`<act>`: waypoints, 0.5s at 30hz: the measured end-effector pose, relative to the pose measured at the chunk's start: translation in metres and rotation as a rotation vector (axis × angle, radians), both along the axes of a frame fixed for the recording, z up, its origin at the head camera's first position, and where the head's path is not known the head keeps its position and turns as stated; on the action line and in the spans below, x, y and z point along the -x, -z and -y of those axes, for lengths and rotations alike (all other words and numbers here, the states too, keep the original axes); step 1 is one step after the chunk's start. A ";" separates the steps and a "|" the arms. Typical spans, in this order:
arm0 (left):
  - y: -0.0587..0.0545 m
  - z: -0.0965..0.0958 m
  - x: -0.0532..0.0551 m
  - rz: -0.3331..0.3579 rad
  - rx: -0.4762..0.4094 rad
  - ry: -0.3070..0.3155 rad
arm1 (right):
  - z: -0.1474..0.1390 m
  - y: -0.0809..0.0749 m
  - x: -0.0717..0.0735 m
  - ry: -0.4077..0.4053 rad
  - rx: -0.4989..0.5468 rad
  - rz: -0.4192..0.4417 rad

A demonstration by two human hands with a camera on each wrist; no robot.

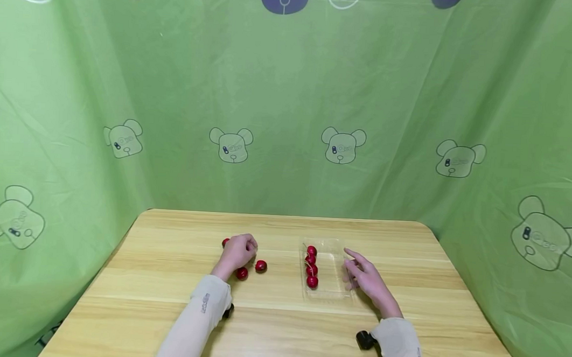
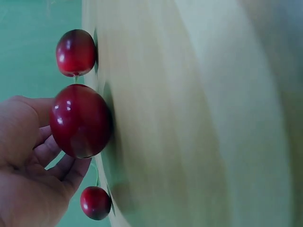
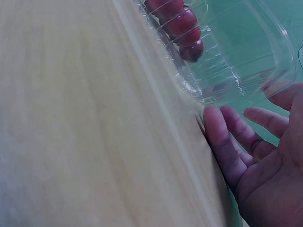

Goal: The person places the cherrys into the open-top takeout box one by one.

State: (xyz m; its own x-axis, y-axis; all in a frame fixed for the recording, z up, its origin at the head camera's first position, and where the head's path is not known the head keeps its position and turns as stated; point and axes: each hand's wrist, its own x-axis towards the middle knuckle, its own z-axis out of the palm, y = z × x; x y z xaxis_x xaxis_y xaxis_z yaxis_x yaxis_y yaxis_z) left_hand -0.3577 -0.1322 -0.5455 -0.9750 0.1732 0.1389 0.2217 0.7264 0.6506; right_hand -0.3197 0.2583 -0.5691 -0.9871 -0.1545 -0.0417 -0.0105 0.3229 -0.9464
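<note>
Left hand [image 1: 237, 253] curled among loose cherries [image 1: 261, 266], right hand [image 1: 368, 280] spread beside box [image 1: 331, 270].
Cannot tell if the left pinches anything; box holds four cherries [image 1: 312, 269].

Both arms reach forward, pale sleeves [image 1: 191, 324] at work! Here's the left hand [image 1: 237, 253], low, back uppermost, fingers bent inward, their tips hidden in the wrist view. Over to the right hand [image 1: 369, 279]: it angles inward from a bare wrist, fingers loosely bent, gaps showing between them!
</note>
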 end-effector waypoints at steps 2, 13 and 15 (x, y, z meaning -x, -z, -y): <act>-0.001 0.000 0.000 -0.012 -0.014 0.003 | 0.000 -0.001 0.000 -0.003 -0.001 0.003; -0.008 -0.005 -0.002 -0.102 -0.103 -0.015 | 0.009 -0.036 -0.020 -0.048 0.023 0.006; -0.010 -0.006 -0.003 -0.111 -0.130 -0.023 | 0.009 -0.035 -0.020 -0.049 0.022 0.007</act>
